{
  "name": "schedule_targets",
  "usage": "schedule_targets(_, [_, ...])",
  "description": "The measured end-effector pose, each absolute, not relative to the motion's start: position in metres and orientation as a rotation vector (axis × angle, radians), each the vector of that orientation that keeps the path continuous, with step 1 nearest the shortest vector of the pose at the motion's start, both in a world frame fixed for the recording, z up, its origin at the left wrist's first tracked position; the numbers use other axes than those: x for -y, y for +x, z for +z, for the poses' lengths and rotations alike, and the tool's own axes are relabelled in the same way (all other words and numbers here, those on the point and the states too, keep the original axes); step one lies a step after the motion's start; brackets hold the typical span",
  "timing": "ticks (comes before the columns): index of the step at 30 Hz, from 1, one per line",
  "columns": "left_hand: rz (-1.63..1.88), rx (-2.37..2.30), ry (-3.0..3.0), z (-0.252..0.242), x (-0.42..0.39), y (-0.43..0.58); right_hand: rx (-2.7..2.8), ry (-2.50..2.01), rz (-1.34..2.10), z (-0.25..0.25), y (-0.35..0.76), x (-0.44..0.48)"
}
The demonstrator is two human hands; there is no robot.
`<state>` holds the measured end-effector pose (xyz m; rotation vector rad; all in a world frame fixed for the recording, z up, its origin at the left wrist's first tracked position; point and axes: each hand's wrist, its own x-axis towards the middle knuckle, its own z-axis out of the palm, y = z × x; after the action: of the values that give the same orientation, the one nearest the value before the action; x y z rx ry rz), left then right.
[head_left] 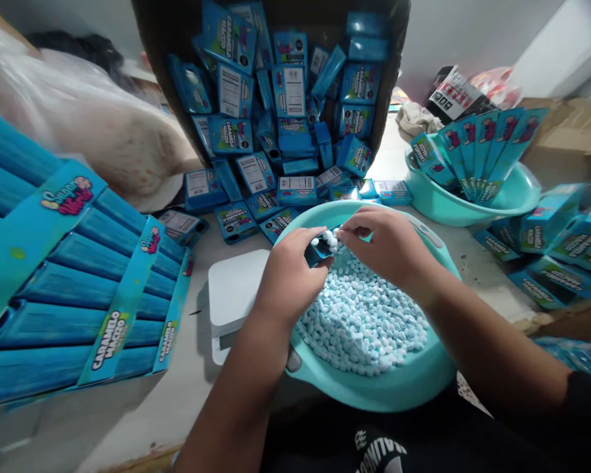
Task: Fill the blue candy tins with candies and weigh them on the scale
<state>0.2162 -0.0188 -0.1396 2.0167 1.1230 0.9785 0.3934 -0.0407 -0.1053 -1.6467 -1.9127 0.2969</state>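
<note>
My left hand (295,266) is wrapped round a small blue candy box (320,252), held over the far left part of a turquoise basin (374,396). Pale candies (329,239) show at the box's open mouth. Close against that mouth is my right hand (381,244), its fingertips pinched together at the candies; whether they grip one is hard to make out. A heap of small pale blue candies (369,322) lies in the basin below both hands.
A white scale (236,282) stands left of the basin. Behind it, a cardboard box (396,72) spills blue candy boxes (290,92). Display cartons (98,276) rise at the left. Another turquoise basin (517,203) with cartons stands at the right, near stacked boxes (556,243).
</note>
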Motion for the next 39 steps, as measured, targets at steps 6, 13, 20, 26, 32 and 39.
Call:
schedule_targets(6, [0.903, -1.073, 1.991, -0.138, 0.019, 0.217, 1.855, -1.53, 0.443, -0.109, 0.379, 0.044])
schedule_targets(13, [0.926, -1.034, 1.934, -0.137, 0.019, 0.216, 1.655, -1.367, 0.718, -0.105, 0.381, 0.048])
schedule_targets(20, [0.947, -1.059, 1.93, -0.139, 0.019, 0.217, 1.778, -1.557, 0.431, -0.108, 0.388, 0.044])
schedule_targets(26, [0.936, -1.065, 1.902, -0.138, 0.02, 0.217, 1.848, -1.573, 0.25, -0.111, 0.389, 0.044])
schedule_targets(32, [0.907, -1.072, 1.894, -0.137, 0.021, 0.217, 1.908, -1.599, 0.206, -0.114, 0.401, 0.039])
schedule_targets(39, [0.939, -1.088, 1.891, -0.141, 0.02, 0.216, 1.954, -1.681, 0.151, -0.11, 0.39, 0.046])
